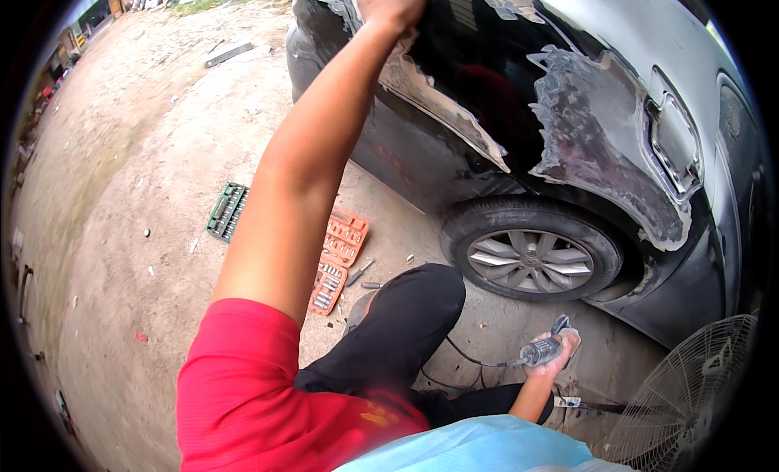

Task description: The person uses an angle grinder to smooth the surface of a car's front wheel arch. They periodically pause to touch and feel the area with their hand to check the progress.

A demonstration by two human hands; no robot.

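Note:
My left arm reaches up to the car (357, 139), with my left hand (389, 3) against its scraped body panel at the top edge of the view. The left fingers are cut off there, so their pose is hidden. Low on the right, my right hand (563, 350) is closed around a dusty grey corded power tool (540, 352), which looks like an angle grinder. It is held below the rear wheel (531, 257), apart from the bodywork. Around the door handle the black and silver paint is broken by a rough-edged grey patch (600, 131).
An open orange socket set (344, 238) and a green tool case (227, 211) lie on the ground left of my knee. Beside them is a screwdriver (359, 273). A wire-caged fan (690, 399) stands at lower right. The tool's black cord (466, 355) loops near my legs.

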